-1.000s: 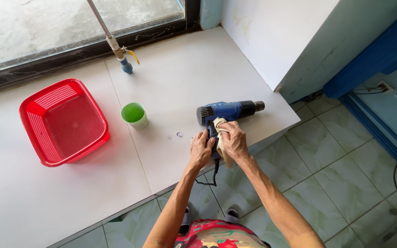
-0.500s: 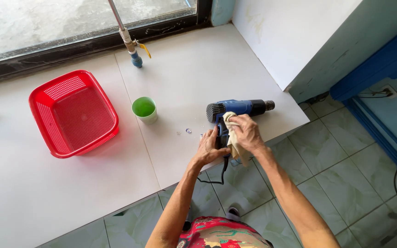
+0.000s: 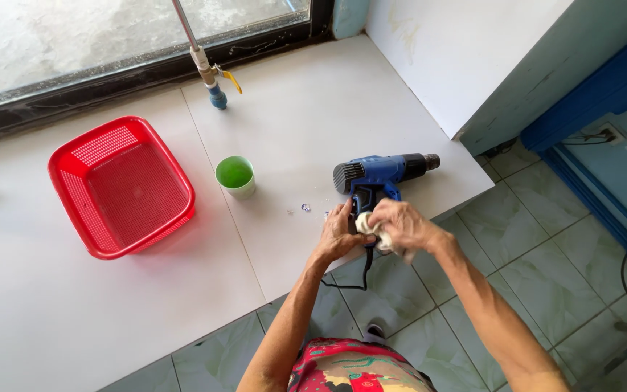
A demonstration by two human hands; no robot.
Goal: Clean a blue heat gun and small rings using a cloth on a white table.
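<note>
Left hand (image 3: 339,234) grips the handle of the blue heat gun (image 3: 379,178) lying near the white worktop's (image 3: 313,109) front edge. Right hand (image 3: 403,226) pinches a pale cloth (image 3: 369,226) against that handle. At ten o'clock from the gun stands a green cup (image 3: 235,176).

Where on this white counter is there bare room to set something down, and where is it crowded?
Bare patches on the white counter: the near-left stretch in front of the red basket, and the far-right part between the pipe valve and the white panel. Crowded: the near edge, where left hand and right hand meet at the blue heat gun, beside small bits and the green cup.
</note>
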